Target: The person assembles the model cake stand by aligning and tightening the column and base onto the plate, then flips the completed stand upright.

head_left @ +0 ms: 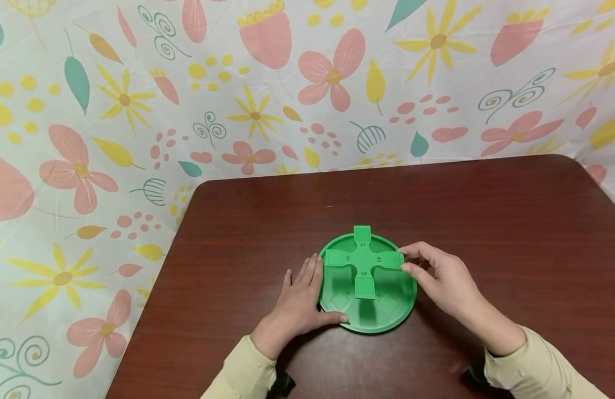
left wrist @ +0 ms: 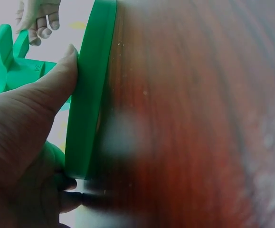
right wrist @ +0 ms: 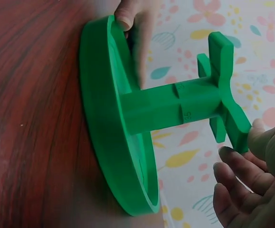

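A green round tray (head_left: 397, 291) with a raised rim sits on the table. From its middle rises a green post (right wrist: 156, 109), which carries a cross-shaped top (head_left: 364, 261) with numbers such as 44 and 47 on its arms. My left hand (head_left: 299, 303) holds the tray's left side, thumb over the front rim and fingers along the outer edge. At the cross's right arm, my right hand (head_left: 444, 277) pinches the tip between thumb and index finger. Its other fingers hang loosely curled below, as the right wrist view shows. Raised numbers mark the post too.
The dark reddish-brown wooden table (head_left: 512, 221) extends around the tray on all sides. Behind and to the left of it hangs a white cloth (head_left: 287, 127) printed with flowers and leaves. Dark bands show at both sleeve ends, low in the head view.
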The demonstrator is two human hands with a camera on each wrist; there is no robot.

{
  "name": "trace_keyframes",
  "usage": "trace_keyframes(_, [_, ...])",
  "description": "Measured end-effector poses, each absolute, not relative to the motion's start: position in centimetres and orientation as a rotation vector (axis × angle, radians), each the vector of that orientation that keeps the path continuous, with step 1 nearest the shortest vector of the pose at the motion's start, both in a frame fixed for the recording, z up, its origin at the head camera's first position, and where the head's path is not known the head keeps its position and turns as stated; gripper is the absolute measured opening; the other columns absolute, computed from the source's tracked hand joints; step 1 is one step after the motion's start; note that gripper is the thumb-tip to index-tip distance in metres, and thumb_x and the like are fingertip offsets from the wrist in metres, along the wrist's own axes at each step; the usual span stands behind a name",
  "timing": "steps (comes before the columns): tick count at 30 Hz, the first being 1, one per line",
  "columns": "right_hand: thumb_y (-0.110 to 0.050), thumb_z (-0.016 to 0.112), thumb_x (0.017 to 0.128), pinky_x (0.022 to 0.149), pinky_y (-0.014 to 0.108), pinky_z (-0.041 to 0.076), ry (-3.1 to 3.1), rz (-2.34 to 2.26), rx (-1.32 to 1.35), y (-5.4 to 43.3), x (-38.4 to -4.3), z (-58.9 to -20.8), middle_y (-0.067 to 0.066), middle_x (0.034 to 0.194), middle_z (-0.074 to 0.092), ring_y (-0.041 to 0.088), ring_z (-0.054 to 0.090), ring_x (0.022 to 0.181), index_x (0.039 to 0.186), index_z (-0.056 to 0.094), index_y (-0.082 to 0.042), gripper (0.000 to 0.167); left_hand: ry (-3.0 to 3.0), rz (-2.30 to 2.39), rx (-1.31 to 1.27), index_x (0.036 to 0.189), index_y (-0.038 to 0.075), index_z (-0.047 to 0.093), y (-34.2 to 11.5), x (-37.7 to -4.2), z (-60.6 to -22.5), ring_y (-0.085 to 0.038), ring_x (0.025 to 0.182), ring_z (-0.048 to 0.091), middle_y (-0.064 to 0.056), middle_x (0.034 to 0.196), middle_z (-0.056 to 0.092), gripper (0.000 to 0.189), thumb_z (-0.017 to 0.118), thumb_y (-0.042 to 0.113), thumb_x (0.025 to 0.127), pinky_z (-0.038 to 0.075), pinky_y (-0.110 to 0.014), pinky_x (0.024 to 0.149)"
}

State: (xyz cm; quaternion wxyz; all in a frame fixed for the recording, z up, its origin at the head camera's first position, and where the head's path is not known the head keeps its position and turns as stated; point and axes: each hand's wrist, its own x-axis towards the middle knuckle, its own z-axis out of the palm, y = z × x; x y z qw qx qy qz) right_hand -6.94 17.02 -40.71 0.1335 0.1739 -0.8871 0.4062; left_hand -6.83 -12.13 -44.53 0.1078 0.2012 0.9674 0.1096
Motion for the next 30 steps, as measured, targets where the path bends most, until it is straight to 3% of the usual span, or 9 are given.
trace_keyframes(5, [-0.007,0.071,0.089,0.066,0.023,0.048,-2.598,1.156,0.523,17.5,-6.9,-41.2,-0.001,0.099,0.068,0.011,0.061,0.077,0.121,0.065,-0.013,0.032,2.846,0.314,0.623,0.157,0.007,0.002,-12.4,-6.8,-44.4,-0.025,0.149,0.009,-0.010,0.163,0.008,0.126,0.058,0.082,0.072,0.015,-0.059,0.113])
trace_keyframes(8, [-0.017,0.065,0.095,0.080,0.040,0.050,-2.715,1.093,0.534,18.3,-6.8,-41.7,0.011,0.121,0.064,0.026,0.063,0.101,0.135,0.056,-0.007,0.042,2.824,0.331,0.660,0.157,0.007,0.002,-12.7,-6.9,-44.5,-0.025,0.149,0.009,-0.011,0.163,0.010,0.128,0.060,0.082,0.071,0.016,-0.058,0.113])
trace_keyframes(10, [-0.029,0.065,0.095,0.090,0.052,0.045,-2.835,1.046,0.556,19.0,-6.6,-42.0,0.018,0.136,0.055,0.036,0.055,0.119,0.143,0.048,-0.003,0.057,2.806,0.336,0.682,0.157,0.007,0.002,-12.9,-6.9,-44.4,-0.025,0.149,0.009,-0.011,0.163,0.010,0.131,0.063,0.081,0.068,0.016,-0.057,0.114])
trace_keyframes(14, [-0.050,0.075,0.081,0.101,0.061,0.034,-3.048,1.018,0.667,20.1,-6.6,-42.6,0.028,0.148,0.037,0.047,0.036,0.134,0.149,0.033,0.004,0.097,2.795,0.353,0.713,0.157,0.006,0.006,-13.4,-6.9,-44.1,-0.025,0.149,0.012,-0.011,0.162,0.013,0.134,0.073,0.074,0.064,0.017,-0.057,0.114])
trace_keyframes(16, [-0.054,0.079,0.073,0.103,0.063,0.030,-3.096,1.024,0.729,20.3,-6.8,-42.9,0.028,0.150,0.033,0.048,0.031,0.137,0.150,0.030,0.004,0.109,2.803,0.354,0.720,0.157,0.006,0.008,-13.5,-6.9,-44.0,-0.025,0.148,0.014,-0.011,0.162,0.015,0.133,0.077,0.071,0.064,0.019,-0.057,0.113])
trace_keyframes(20, [-0.052,0.084,0.067,0.101,0.067,0.029,-3.107,0.992,0.764,20.3,-6.9,-43.1,0.029,0.150,0.034,0.054,0.030,0.134,0.151,0.032,0.001,0.111,2.840,0.359,0.713,0.157,0.007,0.014,-13.4,-7.0,-44.1,-0.025,0.147,0.017,-0.011,0.161,0.020,0.131,0.080,0.066,0.061,0.022,-0.057,0.112])
trace_keyframes(25, [-0.042,0.088,0.064,0.099,0.065,0.035,-3.078,0.928,0.736,20.3,-6.9,-43.4,0.028,0.147,0.039,0.055,0.036,0.130,0.148,0.037,0.002,0.107,2.877,0.344,0.724,0.156,0.006,0.021,-13.1,-7.3,-44.2,-0.025,0.146,0.023,-0.011,0.158,0.027,0.131,0.083,0.065,0.056,0.025,-0.057,0.111])
trace_keyframes(30, [-0.049,0.086,0.065,0.097,0.064,0.038,-3.035,1.017,0.715,20.7,-6.6,-43.6,0.022,0.143,0.048,0.054,0.040,0.128,0.151,0.037,-0.008,0.107,2.847,0.486,0.745,0.156,0.006,0.020,-13.4,-7.3,-44.3,-0.024,0.145,0.027,-0.011,0.157,0.029,0.131,0.085,0.061,0.057,0.023,-0.057,0.112])
